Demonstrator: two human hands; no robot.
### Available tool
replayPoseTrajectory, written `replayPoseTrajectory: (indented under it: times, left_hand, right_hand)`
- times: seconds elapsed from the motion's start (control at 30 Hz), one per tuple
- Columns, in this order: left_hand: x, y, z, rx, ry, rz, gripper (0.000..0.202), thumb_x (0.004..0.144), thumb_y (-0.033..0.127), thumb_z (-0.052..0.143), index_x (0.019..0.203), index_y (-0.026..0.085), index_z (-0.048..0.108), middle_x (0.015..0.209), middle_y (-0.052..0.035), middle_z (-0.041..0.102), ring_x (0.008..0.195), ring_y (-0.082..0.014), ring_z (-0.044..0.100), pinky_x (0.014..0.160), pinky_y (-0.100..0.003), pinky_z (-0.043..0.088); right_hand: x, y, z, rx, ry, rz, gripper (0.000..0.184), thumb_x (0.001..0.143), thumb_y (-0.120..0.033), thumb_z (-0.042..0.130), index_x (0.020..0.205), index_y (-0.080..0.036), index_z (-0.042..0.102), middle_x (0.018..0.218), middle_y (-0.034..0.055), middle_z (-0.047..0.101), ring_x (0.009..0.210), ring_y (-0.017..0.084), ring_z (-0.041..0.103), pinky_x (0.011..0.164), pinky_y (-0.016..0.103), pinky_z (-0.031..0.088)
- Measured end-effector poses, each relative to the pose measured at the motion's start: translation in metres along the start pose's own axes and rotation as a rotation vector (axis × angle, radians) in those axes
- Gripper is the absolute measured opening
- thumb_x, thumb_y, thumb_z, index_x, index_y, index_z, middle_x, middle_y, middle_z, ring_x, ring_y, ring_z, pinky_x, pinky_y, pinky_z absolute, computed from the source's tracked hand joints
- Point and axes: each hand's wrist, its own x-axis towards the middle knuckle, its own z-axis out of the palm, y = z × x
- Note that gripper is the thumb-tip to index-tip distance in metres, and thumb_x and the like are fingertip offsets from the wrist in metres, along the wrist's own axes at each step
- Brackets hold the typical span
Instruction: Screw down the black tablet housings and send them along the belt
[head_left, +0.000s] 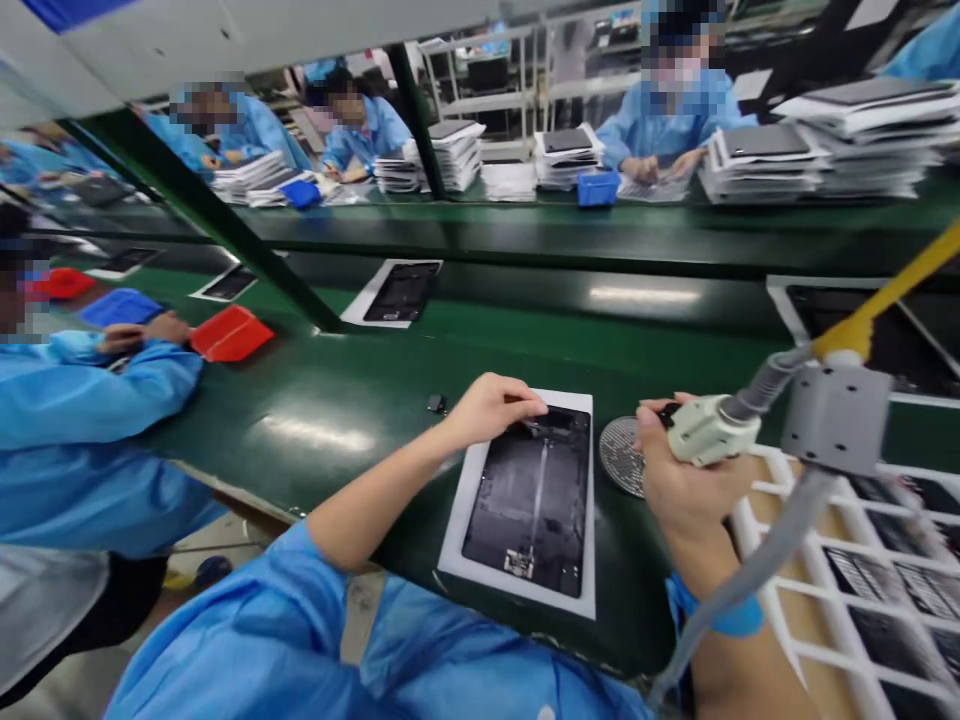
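A tablet's open back housing (517, 505), dark inside with a pale strip down its middle, lies on a white sheet (589, 600) before me. My left hand (495, 408) is over its top left edge, thumb and fingers pinched together; what they hold, if anything, is too small to tell. My right hand (686, 490) is wrapped round an electric screwdriver (712, 430) with a pale body and a grey cable, held to the right of the housing. Beside that hand sits a round perforated metal plate (622, 455), partly covered by the fingers. The screwdriver's tip is not visible.
White trays (806, 560) of dark parts stand at the right. A small black object (436, 403) lies left of my left hand. A grey block hangs from a yellow strap (900, 290). Another housing (401, 292) lies farther back. A co-worker's arms (97, 390) rest at the left.
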Motion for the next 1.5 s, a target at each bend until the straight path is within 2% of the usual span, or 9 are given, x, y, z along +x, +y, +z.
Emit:
replayPoseTrajectory:
  times: [0.07,0.13,0.27,0.4,0.5,0.67,0.77,1.0,1.5]
  left_hand:
    - [0.027,-0.007,0.035,0.086,-0.008,0.090,0.016,0.098,0.030,0.087,0.086,0.022,0.092,0.092,-0.0070,0.086,0.088,-0.0209,0.079,0.087,-0.033,0.060]
    - [0.050,-0.016,0.061,0.173,0.024,0.135,0.015,0.098,0.022,0.087,0.084,0.022,0.092,0.092,-0.0067,0.086,0.091,-0.0211,0.078,0.091,-0.034,0.058]
    - [0.067,-0.036,0.084,0.328,0.045,0.179,0.017,0.099,0.019,0.088,0.083,0.023,0.091,0.090,-0.0060,0.084,0.091,-0.0217,0.075,0.094,-0.037,0.055]
    - [0.062,-0.047,0.086,0.474,0.077,0.257,0.014,0.104,0.025,0.086,0.091,0.026,0.092,0.095,-0.0058,0.083,0.100,-0.0243,0.069,0.098,-0.039,0.053]
    - [0.061,-0.048,0.083,0.553,0.034,0.296,0.014,0.107,0.029,0.083,0.096,0.025,0.092,0.097,-0.0072,0.081,0.101,-0.0252,0.066,0.095,-0.039,0.052]
    - [0.069,-0.039,0.079,0.658,-0.080,0.312,0.016,0.109,0.030,0.080,0.101,0.024,0.092,0.102,-0.0082,0.080,0.101,-0.0261,0.063,0.092,-0.039,0.049]
    - [0.072,-0.035,0.079,0.713,-0.107,0.305,0.015,0.109,0.029,0.078,0.103,0.024,0.092,0.104,-0.0092,0.081,0.103,-0.0277,0.062,0.086,-0.040,0.046]
    - [0.073,-0.036,0.077,0.596,-0.088,0.341,0.013,0.106,0.029,0.082,0.101,0.023,0.092,0.100,-0.0084,0.082,0.100,-0.0270,0.063,0.087,-0.040,0.049]
    - [0.073,-0.038,0.080,0.527,-0.050,0.344,0.011,0.104,0.028,0.084,0.098,0.024,0.092,0.099,-0.0081,0.083,0.100,-0.0284,0.066,0.085,-0.042,0.050]
  right_hand:
    - [0.002,-0.005,0.001,-0.011,0.008,0.004,0.049,0.090,-0.057,0.091,0.115,-0.020,0.071,0.089,0.0060,0.079,0.075,0.024,0.080,0.079,0.044,0.073]
    - [0.004,-0.007,-0.001,-0.033,0.013,-0.004,0.047,0.091,-0.055,0.090,0.114,-0.019,0.071,0.088,0.0059,0.079,0.076,0.025,0.081,0.079,0.044,0.073]
    - [0.006,-0.006,-0.005,-0.036,0.013,-0.026,0.042,0.093,-0.048,0.089,0.118,-0.020,0.070,0.091,0.0049,0.079,0.082,0.025,0.081,0.083,0.046,0.074]
    - [0.007,-0.001,-0.008,-0.032,0.008,-0.053,0.040,0.095,-0.042,0.088,0.122,-0.021,0.068,0.094,0.0032,0.078,0.087,0.024,0.081,0.087,0.048,0.073]
    - [0.008,0.000,-0.008,-0.033,0.011,-0.072,0.040,0.095,-0.040,0.088,0.123,-0.021,0.067,0.096,0.0030,0.079,0.089,0.024,0.082,0.087,0.047,0.073]
    - [0.010,-0.013,-0.006,0.026,0.031,-0.089,0.041,0.095,-0.039,0.088,0.123,-0.023,0.064,0.102,-0.0001,0.083,0.068,0.016,0.078,0.073,0.038,0.072]
    - [0.012,-0.021,-0.001,0.066,0.036,-0.076,0.042,0.095,-0.040,0.088,0.125,-0.024,0.062,0.104,-0.0002,0.084,0.060,0.013,0.075,0.066,0.035,0.071]
    - [0.016,-0.016,0.017,0.150,0.110,0.027,0.047,0.087,-0.044,0.091,0.117,-0.024,0.061,0.077,-0.0075,0.077,0.043,0.008,0.058,0.049,0.028,0.057]
    - [0.010,-0.006,0.019,0.136,0.067,0.042,0.045,0.092,-0.040,0.088,0.122,-0.025,0.058,0.085,-0.0057,0.077,0.047,0.008,0.058,0.051,0.028,0.055]
